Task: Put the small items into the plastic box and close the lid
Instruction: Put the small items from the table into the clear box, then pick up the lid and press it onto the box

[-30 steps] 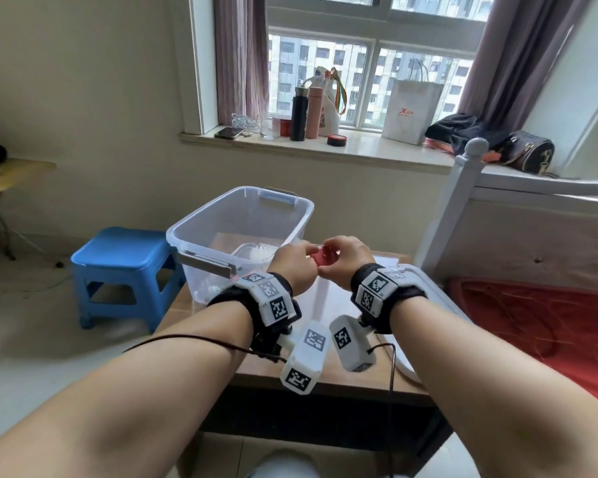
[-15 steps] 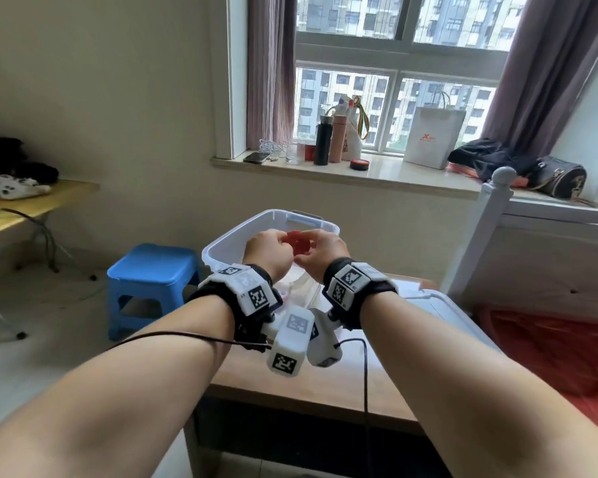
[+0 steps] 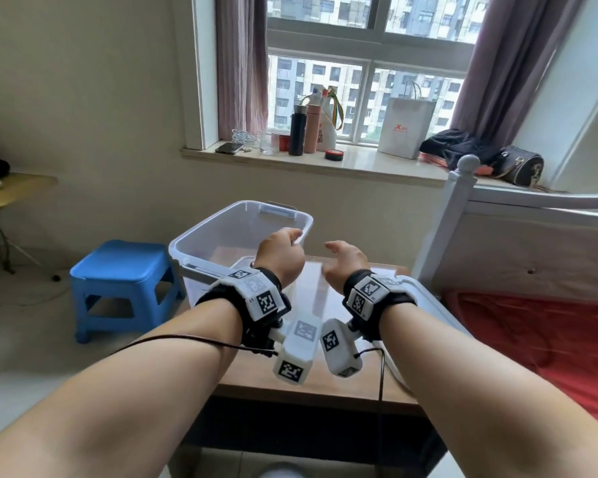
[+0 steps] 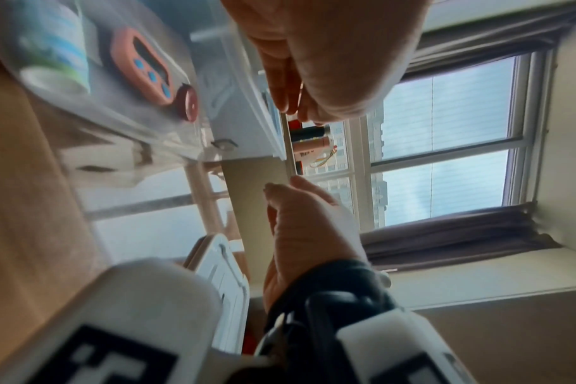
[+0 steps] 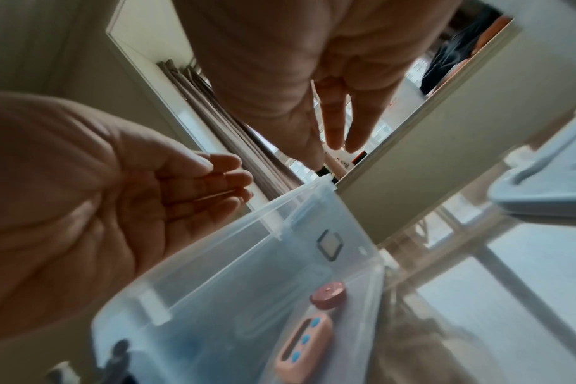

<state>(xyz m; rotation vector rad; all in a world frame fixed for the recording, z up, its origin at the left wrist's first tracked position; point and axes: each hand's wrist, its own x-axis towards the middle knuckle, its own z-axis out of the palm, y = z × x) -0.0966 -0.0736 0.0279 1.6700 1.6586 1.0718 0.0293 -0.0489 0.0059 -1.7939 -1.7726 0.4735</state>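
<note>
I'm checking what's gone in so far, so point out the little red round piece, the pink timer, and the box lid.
red round piece (image 5: 328, 295), right wrist view, on its round top face.
pink timer (image 4: 147, 68), left wrist view, on its front, beside the blue buttons.
box lid (image 3: 425, 303), head view, on its raised rim.

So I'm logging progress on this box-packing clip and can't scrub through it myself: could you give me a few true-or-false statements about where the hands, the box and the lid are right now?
1. Both the left hand and the right hand are empty. True.
2. The lid is already on the plastic box. False: the box is open and the lid lies on the table to its right.
3. A small red round item lies inside the box next to a pink timer. True.
4. The right hand is gripping the lid. False: it hangs above the table with relaxed fingers, touching nothing.
5. The box stands on the blue stool. False: it stands on the wooden table.
</note>
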